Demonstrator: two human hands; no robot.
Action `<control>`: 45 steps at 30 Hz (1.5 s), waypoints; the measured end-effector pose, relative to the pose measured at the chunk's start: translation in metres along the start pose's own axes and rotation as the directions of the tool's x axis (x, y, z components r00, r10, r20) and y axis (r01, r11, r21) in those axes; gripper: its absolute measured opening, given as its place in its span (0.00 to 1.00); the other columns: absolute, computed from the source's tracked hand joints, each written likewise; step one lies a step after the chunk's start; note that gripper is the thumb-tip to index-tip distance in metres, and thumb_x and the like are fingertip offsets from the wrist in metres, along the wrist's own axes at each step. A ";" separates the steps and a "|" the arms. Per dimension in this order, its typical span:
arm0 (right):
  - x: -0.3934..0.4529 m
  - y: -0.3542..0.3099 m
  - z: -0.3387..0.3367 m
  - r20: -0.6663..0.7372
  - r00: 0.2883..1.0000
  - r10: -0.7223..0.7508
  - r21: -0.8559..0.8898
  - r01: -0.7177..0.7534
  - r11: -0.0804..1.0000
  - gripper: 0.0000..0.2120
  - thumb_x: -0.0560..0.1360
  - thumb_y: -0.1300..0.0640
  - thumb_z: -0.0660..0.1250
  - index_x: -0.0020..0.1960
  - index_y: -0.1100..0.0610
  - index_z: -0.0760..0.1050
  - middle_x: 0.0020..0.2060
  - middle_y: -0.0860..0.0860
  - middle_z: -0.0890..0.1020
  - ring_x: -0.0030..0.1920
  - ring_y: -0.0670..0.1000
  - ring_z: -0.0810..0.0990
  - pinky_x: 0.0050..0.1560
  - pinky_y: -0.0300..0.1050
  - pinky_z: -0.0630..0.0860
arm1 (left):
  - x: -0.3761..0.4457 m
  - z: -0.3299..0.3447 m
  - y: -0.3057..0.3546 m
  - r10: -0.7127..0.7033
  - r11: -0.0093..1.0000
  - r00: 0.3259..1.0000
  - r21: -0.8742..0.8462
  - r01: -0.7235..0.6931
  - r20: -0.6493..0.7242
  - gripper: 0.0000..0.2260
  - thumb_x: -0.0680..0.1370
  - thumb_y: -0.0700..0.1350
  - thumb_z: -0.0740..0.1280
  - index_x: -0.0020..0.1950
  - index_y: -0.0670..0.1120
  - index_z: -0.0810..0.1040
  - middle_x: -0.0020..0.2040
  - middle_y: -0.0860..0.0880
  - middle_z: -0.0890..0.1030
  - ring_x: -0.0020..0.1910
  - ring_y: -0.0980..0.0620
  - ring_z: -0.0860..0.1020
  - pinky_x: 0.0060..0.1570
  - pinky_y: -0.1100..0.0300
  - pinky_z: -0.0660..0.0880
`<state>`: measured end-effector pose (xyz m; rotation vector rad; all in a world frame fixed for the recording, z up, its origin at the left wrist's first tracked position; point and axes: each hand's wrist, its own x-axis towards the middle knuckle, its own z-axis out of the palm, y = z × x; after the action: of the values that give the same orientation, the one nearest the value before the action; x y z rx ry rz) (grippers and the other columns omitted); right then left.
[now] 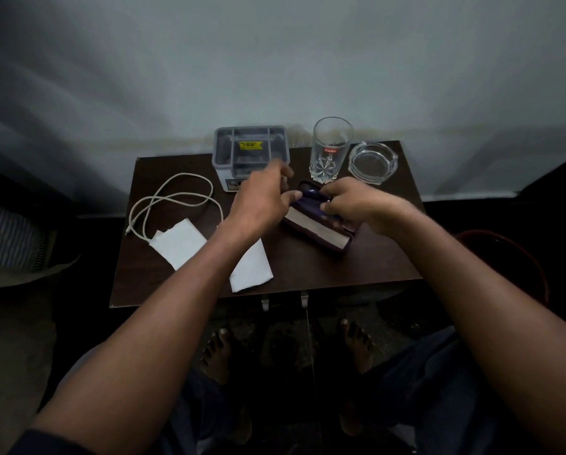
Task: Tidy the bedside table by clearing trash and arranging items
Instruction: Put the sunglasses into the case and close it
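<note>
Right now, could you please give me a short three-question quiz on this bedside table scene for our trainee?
1. True or false: the drinking glass lies on its side.
2. Which item sits nearest the table's left edge? A) glass ashtray B) white cable C) grey organiser box
3. Fill in: both the left hand and the right hand are at the dark purple ____.

Key: 1 false, it stands upright; 2 B; 3 book.
</note>
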<state>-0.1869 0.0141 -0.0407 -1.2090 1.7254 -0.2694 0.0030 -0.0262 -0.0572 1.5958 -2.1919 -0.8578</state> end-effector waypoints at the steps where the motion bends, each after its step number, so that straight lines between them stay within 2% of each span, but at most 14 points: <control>1: 0.001 0.003 0.002 -0.035 0.999 -0.031 -0.128 0.027 0.991 0.12 0.82 0.63 0.64 0.63 0.58 0.80 0.45 0.54 0.82 0.42 0.53 0.79 0.36 0.44 0.74 | 0.001 0.002 -0.002 -0.024 0.999 0.999 0.045 0.022 0.029 0.16 0.79 0.49 0.76 0.64 0.51 0.78 0.57 0.50 0.84 0.57 0.48 0.82 0.58 0.47 0.80; 4: 0.001 0.009 0.007 -0.021 0.995 -0.100 -0.336 0.088 0.938 0.20 0.82 0.55 0.68 0.73 0.55 0.76 0.61 0.54 0.82 0.60 0.55 0.81 0.55 0.46 0.76 | 0.001 0.011 -0.006 -0.079 0.986 0.992 0.154 0.063 0.097 0.11 0.77 0.44 0.77 0.58 0.53 0.84 0.57 0.49 0.86 0.59 0.45 0.84 0.61 0.45 0.81; 6: -0.002 0.012 0.013 0.019 0.992 -0.125 -0.437 0.121 0.891 0.24 0.82 0.51 0.69 0.76 0.55 0.72 0.68 0.55 0.79 0.68 0.57 0.78 0.63 0.46 0.73 | 0.000 0.016 -0.008 -0.117 0.976 0.986 0.198 0.092 0.117 0.12 0.75 0.40 0.77 0.57 0.51 0.86 0.57 0.46 0.87 0.59 0.42 0.84 0.61 0.45 0.81; 10: -0.001 0.021 0.019 0.042 0.974 -0.223 -0.506 0.213 0.836 0.26 0.78 0.55 0.70 0.75 0.56 0.71 0.67 0.58 0.76 0.67 0.59 0.77 0.68 0.50 0.74 | 0.001 0.023 -0.009 -0.153 0.966 0.979 0.226 0.121 0.131 0.14 0.71 0.36 0.78 0.56 0.45 0.84 0.53 0.43 0.85 0.56 0.38 0.83 0.57 0.43 0.82; 17: -0.001 0.029 0.010 -0.026 0.940 -0.341 -0.508 0.282 0.814 0.29 0.71 0.61 0.79 0.71 0.52 0.77 0.62 0.52 0.78 0.60 0.55 0.80 0.60 0.47 0.77 | 0.007 0.020 -0.010 -0.150 0.979 0.977 0.158 0.126 0.150 0.21 0.73 0.33 0.77 0.63 0.48 0.83 0.58 0.44 0.86 0.60 0.42 0.83 0.61 0.47 0.81; 20: 0.001 0.032 0.011 -0.081 0.928 -0.364 -0.500 0.278 0.820 0.32 0.66 0.59 0.84 0.68 0.51 0.80 0.60 0.51 0.82 0.60 0.53 0.81 0.56 0.43 0.75 | 0.009 0.018 -0.010 -0.163 0.980 0.971 0.138 0.140 0.174 0.24 0.72 0.33 0.78 0.66 0.49 0.82 0.57 0.48 0.86 0.60 0.45 0.83 0.61 0.50 0.81; 22: 0.002 0.030 0.011 -0.100 0.921 -0.376 -0.504 0.279 0.818 0.31 0.64 0.57 0.85 0.65 0.52 0.81 0.58 0.50 0.85 0.59 0.54 0.83 0.56 0.46 0.79 | 0.009 0.016 -0.010 -0.178 0.979 0.967 0.130 0.156 0.181 0.25 0.72 0.38 0.81 0.67 0.51 0.80 0.57 0.51 0.85 0.60 0.46 0.83 0.62 0.48 0.81; 25: 0.001 0.029 0.008 -0.123 0.915 -0.383 -0.503 0.276 0.819 0.29 0.65 0.59 0.84 0.64 0.49 0.82 0.57 0.50 0.86 0.58 0.53 0.84 0.58 0.51 0.82 | 0.008 0.011 -0.011 -0.178 0.978 0.970 0.139 0.156 0.167 0.30 0.70 0.43 0.83 0.67 0.53 0.73 0.58 0.52 0.83 0.59 0.45 0.82 0.60 0.44 0.80; 31: 0.002 0.029 0.010 -0.158 0.908 -0.387 -0.477 0.273 0.835 0.24 0.68 0.67 0.77 0.60 0.47 0.85 0.51 0.47 0.87 0.53 0.52 0.85 0.54 0.54 0.84 | 0.000 0.013 -0.006 -0.101 0.968 0.977 0.245 0.053 0.189 0.41 0.68 0.44 0.83 0.74 0.53 0.64 0.63 0.46 0.82 0.59 0.40 0.83 0.59 0.39 0.80; 37: 0.009 0.027 0.013 -0.262 0.895 -0.360 -0.370 0.251 0.894 0.26 0.67 0.76 0.67 0.55 0.52 0.87 0.42 0.46 0.85 0.42 0.48 0.85 0.48 0.51 0.85 | -0.002 0.014 -0.004 -0.071 0.963 0.976 0.270 0.013 0.208 0.38 0.70 0.40 0.79 0.75 0.54 0.65 0.61 0.47 0.82 0.58 0.40 0.82 0.57 0.40 0.80; 41: 0.011 0.029 0.012 -0.292 0.909 -0.296 -0.358 0.183 0.916 0.20 0.68 0.74 0.73 0.46 0.50 0.87 0.38 0.46 0.86 0.43 0.49 0.87 0.48 0.50 0.86 | -0.002 0.012 -0.004 -0.070 0.965 0.977 0.261 0.015 0.201 0.33 0.71 0.41 0.80 0.70 0.52 0.67 0.57 0.48 0.82 0.55 0.40 0.83 0.57 0.40 0.79; 45: 0.008 0.025 0.009 -0.300 0.899 -0.320 -0.374 0.198 0.906 0.14 0.67 0.67 0.80 0.41 0.48 0.86 0.36 0.44 0.85 0.41 0.48 0.86 0.47 0.52 0.86 | -0.002 0.011 -0.005 -0.083 0.965 0.976 0.259 0.028 0.203 0.31 0.71 0.42 0.79 0.68 0.51 0.66 0.55 0.47 0.83 0.55 0.39 0.83 0.57 0.40 0.79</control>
<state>-0.1950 0.0229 -0.0656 -1.7385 1.9700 -0.3876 0.0012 -0.0216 -0.0690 1.7623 -2.5042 -0.8226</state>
